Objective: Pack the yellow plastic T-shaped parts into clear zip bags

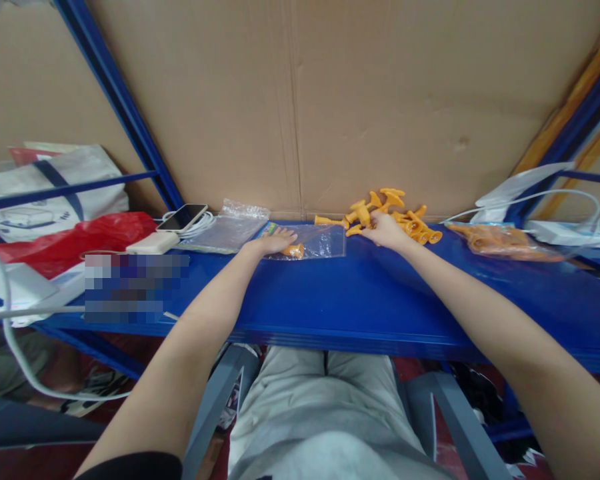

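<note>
The left hand point(279, 240) is lying flat, fingers spread, on a clear plastic bag point(314, 241) on the blue shelf point(360, 293), seemingly pinning it in place; one orange piece point(295, 251) is sitting inside. Just right of the bag, the right hand point(386, 230) is curling into the pile of orange plastic parts point(390, 213), though its grip is hidden. A filled bag point(500, 240) is lying farther right of it. No writing is legible.

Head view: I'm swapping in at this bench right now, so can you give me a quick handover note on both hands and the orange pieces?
Left hand: flat on the clear bag, which holds one orange piece.
Right hand: at the loose orange pile by the cardboard; its grip cannot be made out.
Done: one filled bag lies to the right.
Left: most of the pile is unbagged; spare bags lie to the left.
</note>
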